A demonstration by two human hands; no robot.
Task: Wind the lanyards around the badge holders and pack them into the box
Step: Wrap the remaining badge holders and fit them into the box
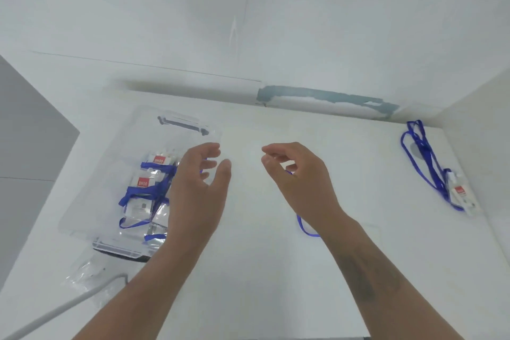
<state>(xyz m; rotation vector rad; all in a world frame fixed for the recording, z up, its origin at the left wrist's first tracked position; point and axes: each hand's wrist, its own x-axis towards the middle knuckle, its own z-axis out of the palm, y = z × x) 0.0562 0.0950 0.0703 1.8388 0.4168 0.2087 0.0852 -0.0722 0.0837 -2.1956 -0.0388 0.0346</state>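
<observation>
Head view: one wide look down onto a white table (262, 270) set against white walls.
Box: clear plastic box (82, 218) on the table's left side, its long axis running from the near edge away toward the wall, leaning a little to the right at the far end; a dark latch shows at that far end.
Packed badge holders: several wound badge holders (143, 182) lie inside the box, each with blue lanyard wrapped across it, stacked along the box's length; red labels face up.
Loose badge holder: an unwound badge holder (459, 193) sits at the far right of the table, well apart from the box, its blue lanyard (422, 157) trailing away toward the back wall.
Left hand: left hand (196, 182) raised beside the box's right edge, fingers loosely spread and gently curved; a scrap of blue shows between them, but whether it grips anything is unclear.
Right hand: right hand (298, 174) raised over the middle of the table, fingers curled, thumb and forefinger close together; a blue lanyard strand (305, 228) emerges below the wrist, the grip itself hidden.
Other: grey cable (55, 309) and crumpled clear wrapping (85, 273) near the box's near end.
</observation>
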